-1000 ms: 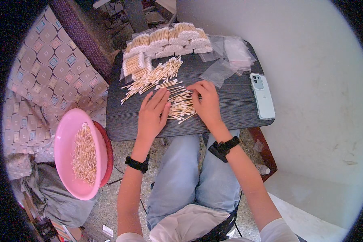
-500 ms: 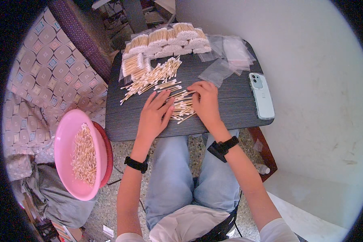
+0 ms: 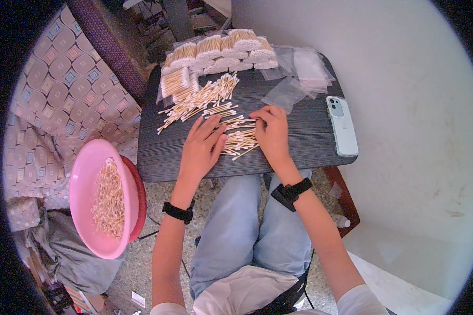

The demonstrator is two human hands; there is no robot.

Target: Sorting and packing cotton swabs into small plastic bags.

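On the dark table, a loose row of cotton swabs (image 3: 240,139) lies between my two hands, roughly crosswise. My left hand (image 3: 202,144) rests along the left ends of this row, fingers stretched out and slightly spread. At the right ends is my right hand (image 3: 272,131), its fingers curled and its thumb and forefinger closed at the tips of the upper swabs. How many it grips is hidden by the fingers. Just beyond the left fingertips lies a small cluster of swabs (image 3: 220,110). Farther off, a larger loose heap of swabs (image 3: 207,97) slants across the table.
Filled clear bags of swabs (image 3: 215,50) are stacked at the table's far edge. Flat clear plastic bags (image 3: 307,68) lie at the far right, above a pale phone (image 3: 342,126). A pink basin (image 3: 81,205) holding many swabs stands left of the table (image 3: 310,139). A wall rises on the right.
My right hand has shifted very slightly right, still at the swab ends. The left hand stays nearly in place. My left leg has swung inward toward the other under the table.
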